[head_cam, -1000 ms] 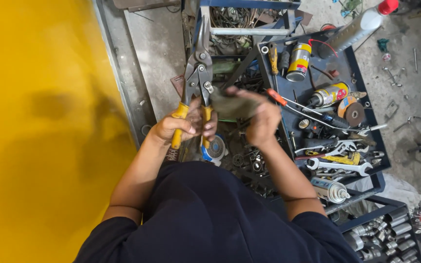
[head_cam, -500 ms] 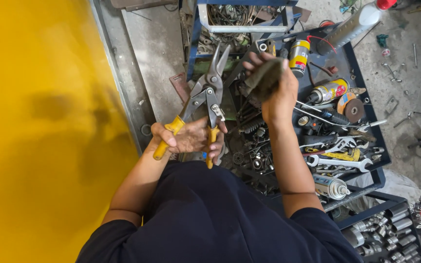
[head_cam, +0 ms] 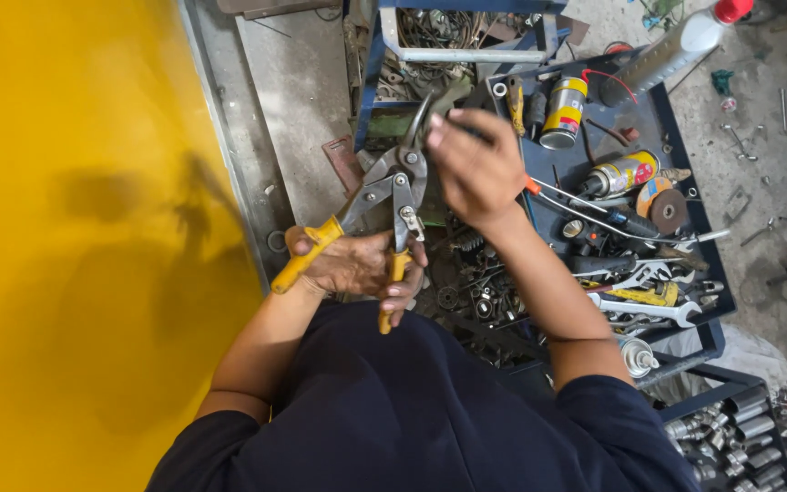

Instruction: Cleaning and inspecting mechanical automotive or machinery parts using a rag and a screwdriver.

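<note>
Your left hand [head_cam: 357,266] is wrapping around the yellow handles of the tin snips [head_cam: 377,196], fingers curled over the lower handle and the palm against the upper one; the handles are standing spread apart, so the grip is loose rather than squeezed. The snips are pointing up and away from you, their grey steel blades reaching toward your right hand [head_cam: 477,169]. That hand is hovering at the blade tips with fingers bent inward; it is showing its back to the camera, so you cannot tell whether it is pinching anything.

Just beyond your right forearm, a dark blue metal tray [head_cam: 694,205] is holding a jumble: two yellow spray cans [head_cam: 565,111] lying on their sides, a round abrasive disc [head_cam: 668,210], a silver open-ended wrench [head_cam: 650,310] and assorted screwdrivers. Below your hands, a darker bin is holding greasy bolts, nuts and bearings [head_cam: 471,296]. A white plastic bottle with a red cap [head_cam: 676,50] is lying on the rough concrete floor. A smooth yellow panel [head_cam: 75,228] is filling your left side.
</note>
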